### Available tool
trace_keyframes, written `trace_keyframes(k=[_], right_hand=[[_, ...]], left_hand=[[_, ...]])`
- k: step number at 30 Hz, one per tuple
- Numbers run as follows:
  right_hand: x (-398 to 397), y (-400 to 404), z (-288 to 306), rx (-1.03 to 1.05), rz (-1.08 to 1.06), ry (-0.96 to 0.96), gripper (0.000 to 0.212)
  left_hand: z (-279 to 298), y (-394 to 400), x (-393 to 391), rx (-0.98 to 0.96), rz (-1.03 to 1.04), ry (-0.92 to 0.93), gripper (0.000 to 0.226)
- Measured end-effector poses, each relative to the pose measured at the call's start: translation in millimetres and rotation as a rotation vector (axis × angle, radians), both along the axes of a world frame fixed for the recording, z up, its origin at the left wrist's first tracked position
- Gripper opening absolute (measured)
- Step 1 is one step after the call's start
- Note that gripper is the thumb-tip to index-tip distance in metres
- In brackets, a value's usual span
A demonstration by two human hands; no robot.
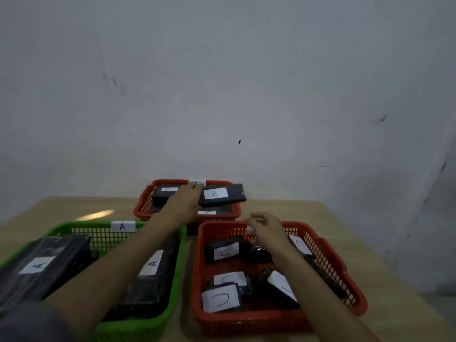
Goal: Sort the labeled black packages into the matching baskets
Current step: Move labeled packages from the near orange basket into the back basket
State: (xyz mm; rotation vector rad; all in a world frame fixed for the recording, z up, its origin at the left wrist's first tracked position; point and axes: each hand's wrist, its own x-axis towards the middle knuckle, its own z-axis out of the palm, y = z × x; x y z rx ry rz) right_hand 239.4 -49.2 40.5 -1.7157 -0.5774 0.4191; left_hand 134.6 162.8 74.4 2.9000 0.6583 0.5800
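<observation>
My left hand (185, 200) reaches over the far red basket (142, 206) and holds a black package labelled B (222, 195) by its left end, above the basket's right side. Other black packages lie inside that basket. My right hand (265, 229) hovers over the back of the near red basket (328, 255), fingers loosely curled, holding nothing that I can see. That basket holds several black packages labelled C (225, 251). The green basket (177, 267), tagged A, holds black packages labelled A (37, 265) at the left.
All three baskets stand on a light wooden table (345, 218) pushed against a grey wall. Bare tabletop shows to the right of the red baskets and left of the far basket. The table's right edge runs diagonally at the lower right.
</observation>
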Motion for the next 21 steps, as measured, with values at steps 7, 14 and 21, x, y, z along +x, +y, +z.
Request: trace_keyframes(k=[7,14,21], right_hand=[[14,25,-23,-0.197,0.096,-0.583,0.018],[22,27,-38,-0.167,0.084,-0.682,0.027],[21,28,-48,-0.253,0.161,-0.674,0.041]], left_hand=[[-17,76,50,-0.171,-0.028,0.25,0.06],[-49,126,87,-0.234,0.023,0.293,0.056],[-64,136,108,-0.17,0.044,0.27,0.046]])
